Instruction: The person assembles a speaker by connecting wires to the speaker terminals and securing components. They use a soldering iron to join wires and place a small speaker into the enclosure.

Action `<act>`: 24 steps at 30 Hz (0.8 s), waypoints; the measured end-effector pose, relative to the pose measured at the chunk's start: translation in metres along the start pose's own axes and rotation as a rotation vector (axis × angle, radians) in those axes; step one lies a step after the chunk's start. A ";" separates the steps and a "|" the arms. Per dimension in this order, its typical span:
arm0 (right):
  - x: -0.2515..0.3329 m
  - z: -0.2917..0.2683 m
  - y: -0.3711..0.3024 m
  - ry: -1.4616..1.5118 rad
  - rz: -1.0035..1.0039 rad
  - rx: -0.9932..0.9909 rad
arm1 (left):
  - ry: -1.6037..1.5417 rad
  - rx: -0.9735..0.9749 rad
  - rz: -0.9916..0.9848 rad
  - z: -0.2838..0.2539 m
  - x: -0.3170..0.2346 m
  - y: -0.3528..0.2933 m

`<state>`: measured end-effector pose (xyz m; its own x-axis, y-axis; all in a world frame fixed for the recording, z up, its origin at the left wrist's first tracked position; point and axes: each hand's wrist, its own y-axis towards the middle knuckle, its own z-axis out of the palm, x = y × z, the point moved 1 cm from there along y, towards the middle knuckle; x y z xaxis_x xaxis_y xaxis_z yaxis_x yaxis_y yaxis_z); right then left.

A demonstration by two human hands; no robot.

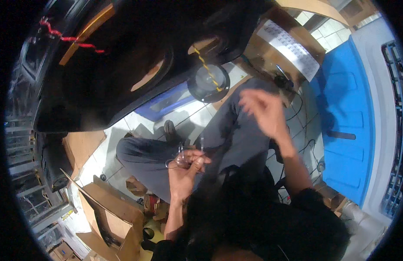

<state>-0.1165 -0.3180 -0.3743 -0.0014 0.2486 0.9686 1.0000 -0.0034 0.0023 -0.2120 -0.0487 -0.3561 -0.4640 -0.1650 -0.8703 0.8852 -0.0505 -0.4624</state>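
Observation:
My left hand is closed in a pinch in front of my lap, around something thin and shiny with clear-looking loops and ends sticking out, too small to make out. My right hand is raised over my right knee, slightly blurred, its fingers loosely bent and apart with nothing visible in them. Just beyond the knee lies a round black speaker driver, with a yellow twisted wire running from it to a hole in a large black speaker cabinet.
A red twisted wire comes out of the cabinet's far left part. Beneath the cabinet is a blue plastic object. A cardboard box with a printed sheet and pen stands far right, beside a blue panel. An opened carton sits near left.

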 end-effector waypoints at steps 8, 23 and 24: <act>-0.140 -0.086 0.201 -1.552 -0.377 0.457 | -0.082 -0.175 0.015 -0.009 -0.002 0.008; -0.188 -0.086 0.218 -1.636 -0.795 0.672 | -0.020 -0.196 0.065 -0.007 -0.011 0.000; -0.179 -0.093 0.205 -1.661 -0.894 0.627 | 0.005 -0.192 0.072 -0.004 -0.009 0.001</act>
<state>0.0885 -0.4533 -0.5237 -0.7791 0.4831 -0.3994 0.5788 0.7991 -0.1625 -0.2070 -0.0429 -0.3491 -0.4006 -0.1564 -0.9028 0.8938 0.1501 -0.4226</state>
